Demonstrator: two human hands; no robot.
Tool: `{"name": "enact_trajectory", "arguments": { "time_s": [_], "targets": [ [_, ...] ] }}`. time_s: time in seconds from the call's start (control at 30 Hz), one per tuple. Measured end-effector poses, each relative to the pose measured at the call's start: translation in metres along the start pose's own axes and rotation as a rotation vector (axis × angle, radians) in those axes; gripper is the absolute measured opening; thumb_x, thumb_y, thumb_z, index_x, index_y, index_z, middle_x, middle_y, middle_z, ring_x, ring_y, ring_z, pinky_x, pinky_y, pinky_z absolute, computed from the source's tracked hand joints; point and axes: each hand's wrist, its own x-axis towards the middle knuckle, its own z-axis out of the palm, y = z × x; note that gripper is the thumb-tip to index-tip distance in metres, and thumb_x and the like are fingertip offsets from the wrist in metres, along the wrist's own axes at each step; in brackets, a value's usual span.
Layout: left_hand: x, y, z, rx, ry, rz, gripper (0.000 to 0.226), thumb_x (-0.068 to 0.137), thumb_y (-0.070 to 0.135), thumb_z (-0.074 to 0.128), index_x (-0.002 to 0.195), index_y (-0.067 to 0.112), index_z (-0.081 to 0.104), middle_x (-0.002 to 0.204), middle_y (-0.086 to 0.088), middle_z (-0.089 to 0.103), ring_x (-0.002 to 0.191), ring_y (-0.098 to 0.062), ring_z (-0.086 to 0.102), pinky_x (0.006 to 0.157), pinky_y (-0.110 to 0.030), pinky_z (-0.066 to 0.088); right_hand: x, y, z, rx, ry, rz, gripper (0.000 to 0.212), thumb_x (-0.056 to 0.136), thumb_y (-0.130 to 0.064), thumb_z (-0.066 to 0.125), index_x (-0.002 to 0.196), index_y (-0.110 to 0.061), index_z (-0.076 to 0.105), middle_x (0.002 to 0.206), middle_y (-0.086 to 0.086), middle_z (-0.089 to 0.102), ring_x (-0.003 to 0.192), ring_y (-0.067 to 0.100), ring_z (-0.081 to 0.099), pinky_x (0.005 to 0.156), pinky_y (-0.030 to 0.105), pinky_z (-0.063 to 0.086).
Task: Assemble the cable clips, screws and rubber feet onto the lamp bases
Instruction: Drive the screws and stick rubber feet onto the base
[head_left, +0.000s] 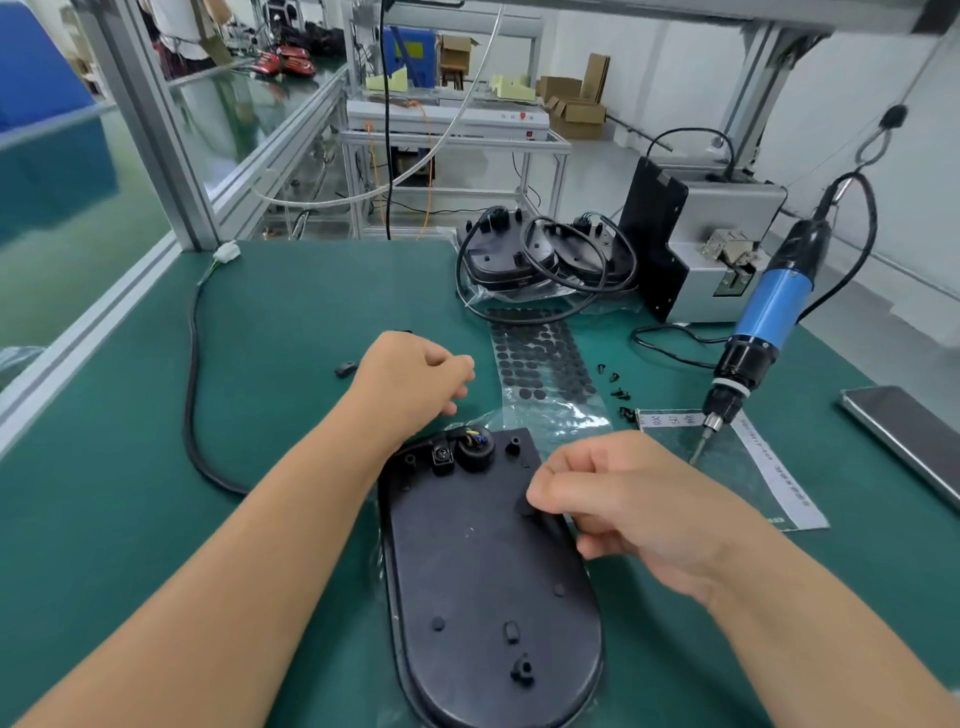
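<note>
Your right hand (618, 499) sits on the lamp base (488, 577), fingers curled, tips pinching or pressing something small and dark at the base's right edge. It looks like a rubber foot, but I can't tell for sure because your fingers cover it. Your left hand (415, 379) is loosely curled just beyond the base's connector end; whether it holds anything is hidden from here. The base lies flat directly under and between your hands. Its long axis runs from you outward, with the rounded end toward you and the connector and wire end pointing away toward your left hand. Risks: the foot can land off its seat, since you're placing it half blind under your own fingertips. The base sits on a loose plastic bag (550, 421), so a sideways push from your right hand could slide or rotate it. The loose screws (618, 387) lie just beyond your right hand, near the foot sheet (540, 358), so a sweep of the wrist would scatter them. The hanging screwdriver (763, 332) hangs close on the outer side of your right hand with its bit down, and lifting that hand fast could knock it. A spare cable clip (345, 370) sits just left of your left hand and is easy to brush off.
</note>
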Motion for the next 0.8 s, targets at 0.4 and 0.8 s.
{"name": "enact_trajectory", "arguments": {
  "time_s": [0.4,0.8],
  "targets": [
    [-0.001,-0.001,-0.001,-0.011,-0.022,0.009,0.024,0.089,0.026,0.061,0.072,0.016,0.075,0.072,0.003,0.074,0.052,-0.003,0.063,0.038,-0.005,0.033,0.0,0.004,0.005,-0.07,0.072,-0.083,0.017,0.078,-0.013,0.069,0.061,-0.017,0.068,0.059,-0.006,0.056,0.05,0.008,0.047,0.051,0.018,0.043],
    [-0.003,0.0,-0.001,0.006,-0.049,0.018,0.023,0.09,0.027,0.061,0.075,0.016,0.075,0.074,0.004,0.074,0.053,-0.003,0.062,0.042,-0.008,0.035,-0.001,0.011,0.007,-0.178,0.14,-0.176,0.013,0.079,-0.012,0.071,0.068,-0.017,0.065,0.049,-0.009,0.054,0.047,0.005,0.049,0.052,0.023,0.043]
  ]
}}
